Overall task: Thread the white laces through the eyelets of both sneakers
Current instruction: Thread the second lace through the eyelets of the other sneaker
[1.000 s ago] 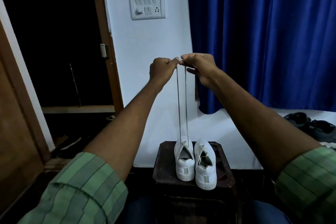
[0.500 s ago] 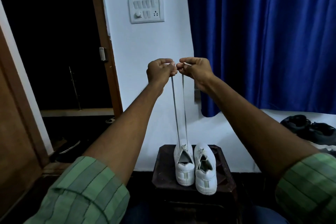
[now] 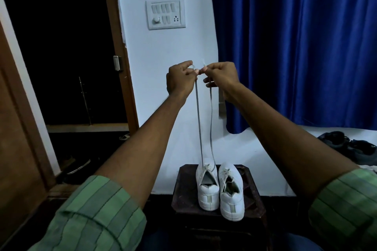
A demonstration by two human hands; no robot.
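Nearest the camera, two green checked sleeves (image 3: 95,216) frame the view at 7 and 5 o'clock. Past them, at about 6 o'clock, a dark stool (image 3: 253,193) carries both shoes side by side, heels toward the viewer: the left sneaker (image 3: 207,193) and, touching it, the right sneaker (image 3: 232,199), which already shows lace across its front. From the left sneaker's forward eyelets two strands of white lace (image 3: 198,120) rise almost straight up to the hands at centre. The left hand (image 3: 179,81) pinches one end with fingers curled; the right hand (image 3: 221,76) pinches the other — fingertips nearly meeting. The step looks like evening the two ends. To do it well, keep both strands taut and untwisted, match the tips at one height, and pull gently so the shoe stays planted — a hard tug could lift it off the stool. Beyond, at 12 o'clock, a switch panel (image 3: 165,14) on the wall; at 2 o'clock, a blue curtain (image 3: 295,47).
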